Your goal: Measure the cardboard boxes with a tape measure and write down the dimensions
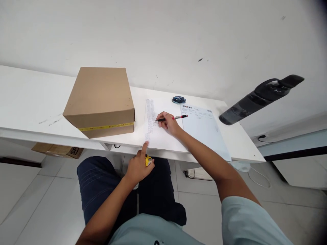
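Observation:
My right hand is closed around a black and red pencil or pen, its tip at a white sheet of paper. Small handwritten marks run down the sheet's left side. My left hand is curled around a yellow tape measure just off the desk's front edge. Its index finger stretches out onto the bottom left of the sheet. Part of the tape measure is hidden by the fingers.
A closed cardboard box with yellow tape stands left of the sheet. To the right lie a printed page and a dark blue patterned object. A black bottle stands near the right end of the white desk.

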`<move>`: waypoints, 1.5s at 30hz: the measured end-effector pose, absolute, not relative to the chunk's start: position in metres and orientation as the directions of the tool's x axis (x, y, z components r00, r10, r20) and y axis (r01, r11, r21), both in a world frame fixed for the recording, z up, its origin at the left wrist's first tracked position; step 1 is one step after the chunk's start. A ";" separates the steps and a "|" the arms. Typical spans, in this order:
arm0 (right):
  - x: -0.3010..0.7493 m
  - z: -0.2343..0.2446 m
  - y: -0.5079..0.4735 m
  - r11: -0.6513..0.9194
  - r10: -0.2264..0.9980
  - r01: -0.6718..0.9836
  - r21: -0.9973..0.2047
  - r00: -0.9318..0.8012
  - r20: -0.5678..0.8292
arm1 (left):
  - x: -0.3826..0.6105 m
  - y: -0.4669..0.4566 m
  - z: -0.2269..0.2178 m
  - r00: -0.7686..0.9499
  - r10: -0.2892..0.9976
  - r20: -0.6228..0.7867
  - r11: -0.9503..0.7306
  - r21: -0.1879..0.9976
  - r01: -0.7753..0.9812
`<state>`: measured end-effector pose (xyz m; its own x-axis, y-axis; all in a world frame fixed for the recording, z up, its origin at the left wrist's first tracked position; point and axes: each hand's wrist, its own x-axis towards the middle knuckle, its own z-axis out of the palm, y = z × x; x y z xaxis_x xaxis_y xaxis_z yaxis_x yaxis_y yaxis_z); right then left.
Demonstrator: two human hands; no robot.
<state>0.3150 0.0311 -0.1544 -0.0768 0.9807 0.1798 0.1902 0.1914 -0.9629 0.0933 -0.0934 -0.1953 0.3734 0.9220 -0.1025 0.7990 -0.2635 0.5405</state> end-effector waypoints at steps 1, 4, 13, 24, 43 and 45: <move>0.314 -0.154 0.033 0.189 0.981 0.194 -0.963 -0.088 0.175 | 0.094 -0.093 -0.197 0.373 0.923 -0.099 -0.263 0.543 0.797; 0.311 -0.150 0.029 0.173 0.983 0.225 -0.959 -0.093 0.155 | 0.093 -0.092 -0.203 0.379 0.921 -0.086 -0.275 0.547 0.791; 0.300 -0.139 0.007 0.102 0.994 0.327 -0.940 -0.063 0.086 | 0.092 -0.091 -0.211 0.390 0.920 -0.049 -0.300 0.553 0.777; 0.296 -0.137 0.007 0.103 0.987 0.466 -0.879 0.062 0.149 | 0.093 -0.089 -0.213 0.397 0.917 -0.048 -0.301 0.571 0.764; 0.295 -0.138 0.007 0.052 0.990 0.443 -0.895 0.098 0.106 | 0.094 -0.092 -0.214 0.386 0.922 -0.033 -0.307 0.548 0.778; 0.295 -0.138 0.006 0.053 0.992 0.443 -0.895 0.083 0.100 | 0.094 -0.092 -0.213 0.385 0.922 -0.037 -0.302 0.551 0.778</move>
